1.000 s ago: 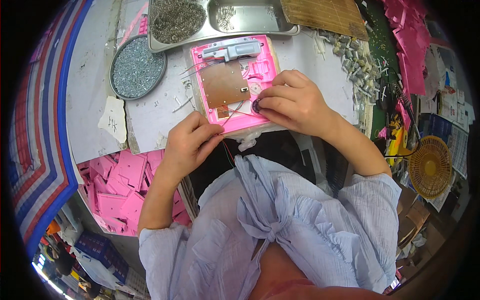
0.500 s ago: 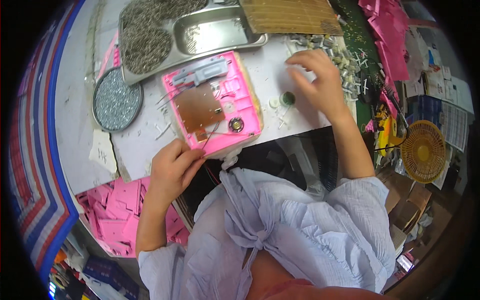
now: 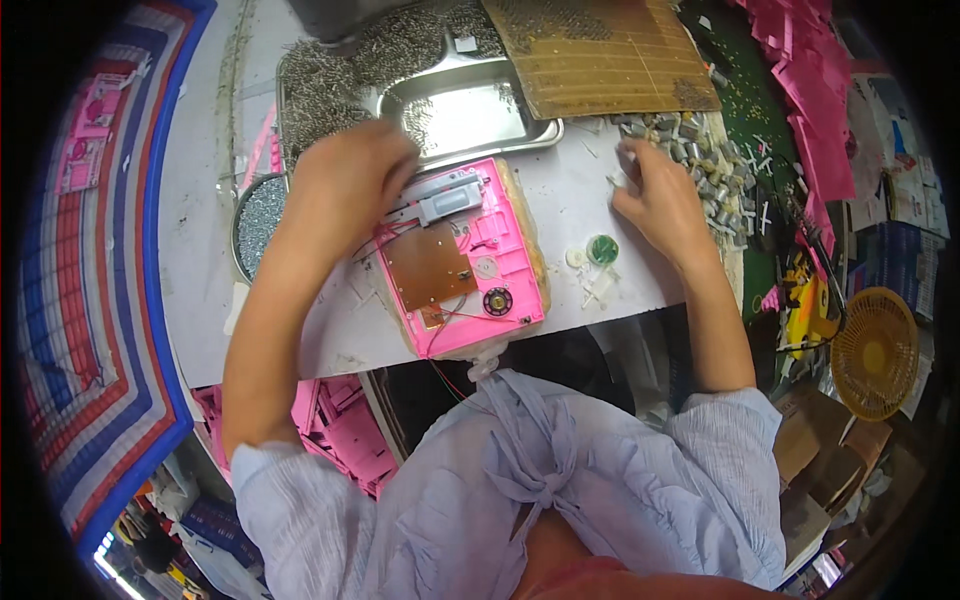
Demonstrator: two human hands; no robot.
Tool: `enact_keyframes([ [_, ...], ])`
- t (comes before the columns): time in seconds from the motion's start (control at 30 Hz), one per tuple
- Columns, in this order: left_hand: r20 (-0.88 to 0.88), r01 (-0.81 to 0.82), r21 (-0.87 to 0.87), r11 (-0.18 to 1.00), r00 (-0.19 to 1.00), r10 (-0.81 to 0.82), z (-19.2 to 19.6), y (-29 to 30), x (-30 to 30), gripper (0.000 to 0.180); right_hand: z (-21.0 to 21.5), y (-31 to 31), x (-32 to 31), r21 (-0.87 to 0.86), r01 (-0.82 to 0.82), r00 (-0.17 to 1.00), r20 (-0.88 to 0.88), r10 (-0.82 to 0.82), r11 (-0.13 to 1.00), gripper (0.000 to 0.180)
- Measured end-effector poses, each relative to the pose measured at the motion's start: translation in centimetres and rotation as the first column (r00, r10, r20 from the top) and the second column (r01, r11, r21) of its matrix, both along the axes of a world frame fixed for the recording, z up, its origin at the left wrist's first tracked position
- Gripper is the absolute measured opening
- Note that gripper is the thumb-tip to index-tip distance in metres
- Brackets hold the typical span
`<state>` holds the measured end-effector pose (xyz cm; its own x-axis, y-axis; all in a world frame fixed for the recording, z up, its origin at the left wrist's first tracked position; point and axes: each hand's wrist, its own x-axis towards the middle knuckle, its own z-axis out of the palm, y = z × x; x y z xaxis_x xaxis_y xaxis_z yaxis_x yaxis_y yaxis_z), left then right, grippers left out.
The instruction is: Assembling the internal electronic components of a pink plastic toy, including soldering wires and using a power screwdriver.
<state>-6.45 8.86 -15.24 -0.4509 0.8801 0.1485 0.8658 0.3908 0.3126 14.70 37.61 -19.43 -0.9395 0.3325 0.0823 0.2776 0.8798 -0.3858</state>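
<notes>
A pink plastic housing [image 3: 505, 255] lies open on the white table [image 3: 570, 200] in front of me. It holds a brown circuit board [image 3: 428, 266], a grey part [image 3: 450, 203] and a small black round speaker [image 3: 497, 301]. My left hand [image 3: 350, 180] is blurred. It reaches past the housing's far left corner over the metal tray [image 3: 470, 115] of small grey screws, fingers curled downward. My right hand [image 3: 660, 195] rests at the edge of a pile of small grey cylinders [image 3: 700, 150], its fingertips pinched on a small pale part [image 3: 625, 152].
A green round piece [image 3: 602, 249] and white bits lie right of the housing. A round dish of screws [image 3: 258, 215] sits at the left and a brown slotted board [image 3: 600, 50] at the back. Pink housings are stacked under the table [image 3: 345, 425] and at the right [image 3: 820, 90]. A yellow fan [image 3: 875, 350] lies low right.
My left hand has left the housing's near edge and reached forward to the screw tray. My right hand went from the housing to the pile of grey cylinders and stays there.
</notes>
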Motion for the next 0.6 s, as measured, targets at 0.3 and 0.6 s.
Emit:
enact_keyframes([
  [0.3,-0.135,0.338,-0.346,0.875,0.905,-0.403,-2.5,5.7,-4.9,0.01,2.3,-0.1,4.1,-0.326,0.118,0.981,-0.11,-0.162,0.938,0.019],
  [0.6,0.118,0.027,0.313,0.95,0.991,-0.067,1.9,3.5,0.4,0.019,5.2,-3.5,4.4,-0.814,-0.03,0.974,-0.153,-0.164,0.579,0.031],
])
